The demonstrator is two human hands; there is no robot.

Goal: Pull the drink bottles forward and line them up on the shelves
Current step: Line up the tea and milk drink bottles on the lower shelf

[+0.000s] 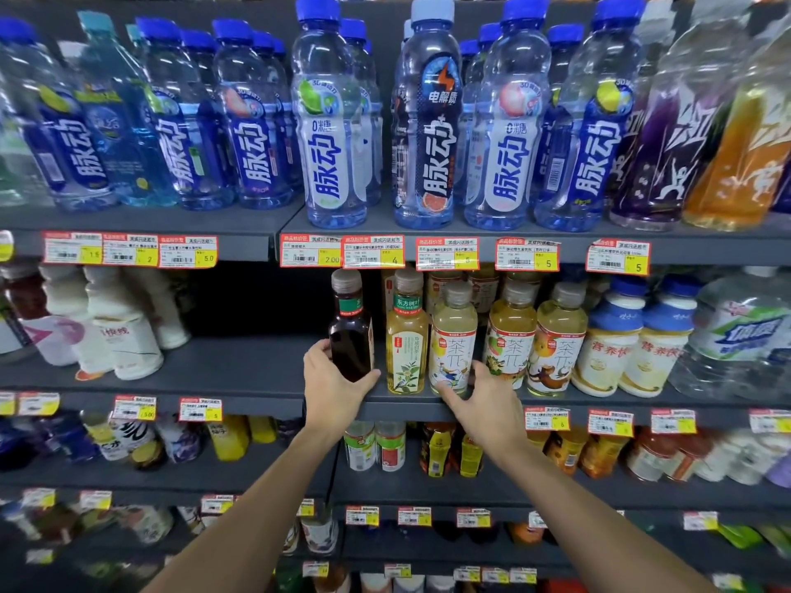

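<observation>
Head view: left hand [333, 393] grips dark brown bottle [351, 336]; right hand [492, 406], fingers spread, touches pale yellow tea bottle [454, 336].

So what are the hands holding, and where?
The left-hand grip holds the dark brown plastic bottle round its lower body. The right-hand grip touches the base of the pale yellow plastic bottle.

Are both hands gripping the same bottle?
No: the left hand grips the dark bottle, while the right hand is at the base of a pale tea bottle.
</observation>
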